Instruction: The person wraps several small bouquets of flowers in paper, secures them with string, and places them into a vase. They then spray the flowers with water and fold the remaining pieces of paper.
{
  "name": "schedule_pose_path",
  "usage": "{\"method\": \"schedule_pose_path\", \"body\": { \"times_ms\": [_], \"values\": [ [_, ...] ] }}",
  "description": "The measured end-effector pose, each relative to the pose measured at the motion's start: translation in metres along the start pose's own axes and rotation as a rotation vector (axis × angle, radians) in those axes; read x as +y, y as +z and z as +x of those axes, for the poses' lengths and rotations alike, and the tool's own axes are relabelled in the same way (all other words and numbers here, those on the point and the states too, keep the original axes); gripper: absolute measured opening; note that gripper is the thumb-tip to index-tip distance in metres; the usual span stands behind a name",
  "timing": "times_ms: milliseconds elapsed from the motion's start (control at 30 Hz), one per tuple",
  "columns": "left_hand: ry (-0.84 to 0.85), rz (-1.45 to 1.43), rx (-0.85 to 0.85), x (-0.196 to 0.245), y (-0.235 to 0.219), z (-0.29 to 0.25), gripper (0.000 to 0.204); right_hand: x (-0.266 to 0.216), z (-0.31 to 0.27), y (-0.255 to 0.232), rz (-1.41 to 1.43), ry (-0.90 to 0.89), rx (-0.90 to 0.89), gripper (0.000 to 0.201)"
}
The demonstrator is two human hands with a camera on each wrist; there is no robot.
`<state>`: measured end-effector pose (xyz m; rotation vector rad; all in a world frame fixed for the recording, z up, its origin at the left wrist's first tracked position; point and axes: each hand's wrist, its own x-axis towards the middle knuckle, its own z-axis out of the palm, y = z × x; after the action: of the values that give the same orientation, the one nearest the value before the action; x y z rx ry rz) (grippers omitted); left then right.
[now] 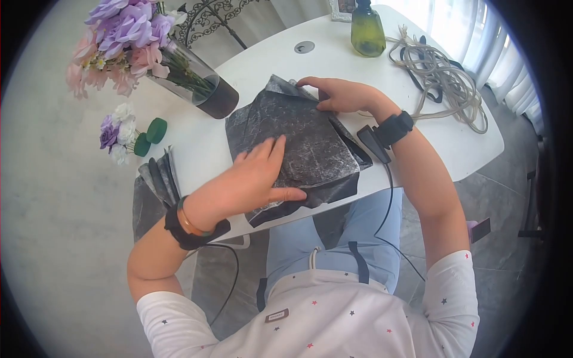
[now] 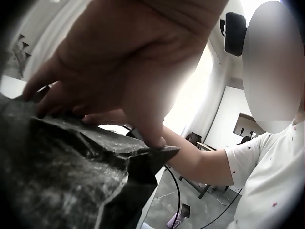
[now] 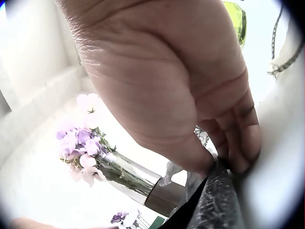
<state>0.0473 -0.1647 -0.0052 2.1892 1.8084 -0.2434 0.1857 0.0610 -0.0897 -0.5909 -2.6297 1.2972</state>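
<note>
One person in a white shirt (image 1: 340, 310) with small stars and light blue trousers (image 1: 376, 230) is seen from above, seated at one white table (image 1: 262, 59). One strap is worn on each of the two wrists. By the table's near edge, one folded black sheet (image 1: 319, 152) is laid out. It is roughly four-sided, layered and crinkled, marbled all over with fine pale creases, its edges ragged and lifted in places. Its near left part is touched by the left hand (image 1: 253, 182), spread, the thumb held well apart from the fingers. Its far right corner is pinched between thumb and fingers of the right hand (image 1: 343, 95). To the left, one more black bundle (image 1: 148, 200) is partly hidden by the left forearm. Beyond it are placed two green discs (image 1: 156, 130) and one small bunch of purple and white flowers (image 1: 122, 134). Farther off, one vase (image 1: 224, 101) is filled with lilac and pink flowers. At the far right, one tangle of cord (image 1: 441, 83) and one green bottle (image 1: 368, 39) are seen.
</note>
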Motion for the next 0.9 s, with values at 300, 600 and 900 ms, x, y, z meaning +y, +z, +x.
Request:
{"method": "schedule_pose_path", "body": {
  "times_ms": [300,600,900],
  "values": [
    [-0.168,0.020,-0.339,-0.026,0.028,0.007,0.099,-0.011,-0.008,-0.004,0.051,0.035,0.021,0.056],
    [-0.041,0.173,0.030,-0.002,0.048,-0.008,0.074,0.001,-0.001,-0.002,0.073,0.070,0.069,0.045],
    [-0.302,-0.231,0.492,-0.026,0.023,-0.015,0.054,0.003,0.000,-0.002,0.104,0.082,0.040,0.042]
  ]
}}
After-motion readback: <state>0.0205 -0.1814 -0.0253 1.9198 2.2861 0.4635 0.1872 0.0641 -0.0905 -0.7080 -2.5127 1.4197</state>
